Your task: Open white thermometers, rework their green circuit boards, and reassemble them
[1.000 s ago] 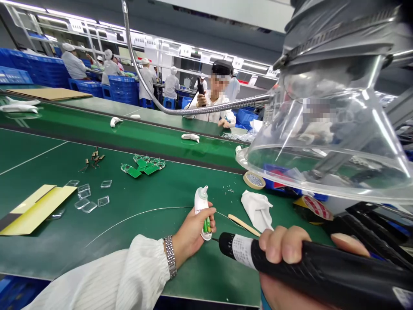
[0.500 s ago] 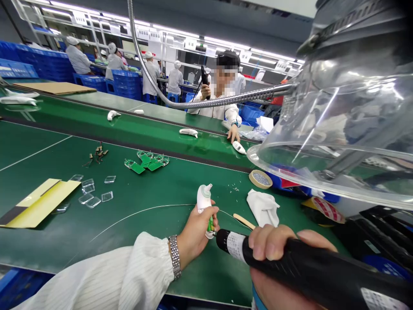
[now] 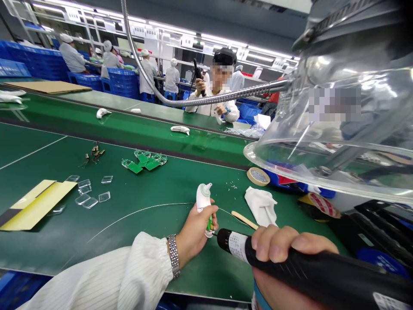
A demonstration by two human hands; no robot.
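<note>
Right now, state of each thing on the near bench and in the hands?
Left hand: closed on device
Device: tilted, green inside showing
Right hand: closed on driver
Driver: bit at device's lower end; running or not, can't tell
Cloth: crumpled
Ring: flat, holding small grey bits
Boards: loosely heaped
Clear pieces: scattered
Card: creased

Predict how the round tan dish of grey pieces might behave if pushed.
The dish would probably slide rather than tip, being low and wide. Its small grey pieces might spill, since its top looks open.
</note>
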